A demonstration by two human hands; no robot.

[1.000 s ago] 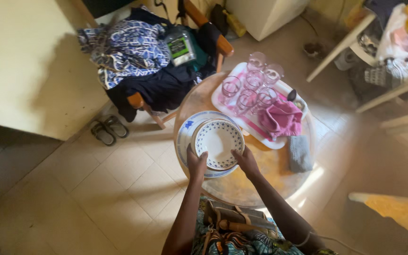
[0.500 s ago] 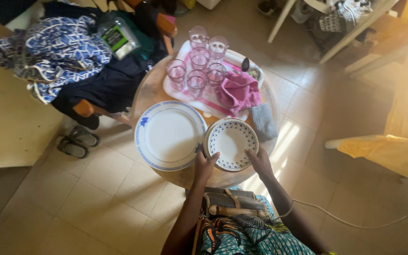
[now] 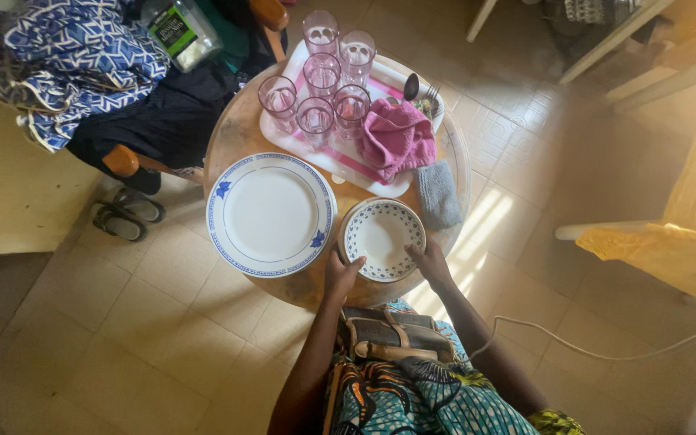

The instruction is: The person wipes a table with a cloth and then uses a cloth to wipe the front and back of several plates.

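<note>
Room: pale tiled floor is filling the frame, with sunlight falling across the right side.
Surface: a round wooden table is sitting in the upper middle of the frame.
Bowl: a white bowl with a blue dotted rim is resting on the table's near edge, just below frame centre, right of the large plate.
Left hand: the left hand is gripping the bowl's lower left rim, thumb lying over the edge.
Right hand: the right hand is gripping the bowl's lower right rim, fingers closed on it.
Hands together: both are clamping the same bowl from opposite sides, well apart from each other, the bowl sitting between and just above them.
Large plate: a white plate with a blue border is lying flat left of the bowl, nearly touching it.
Tray: a white and pink tray is sitting at the table's far side, carrying six pink glasses and a pink cloth.
Grey cloth: a folded grey cloth is lying just upper right of the bowl.
Chair: a wooden chair piled with blue patterned clothing is standing at the upper left.
Sandals: a pair of sandals is lying on the floor at the left.
</note>
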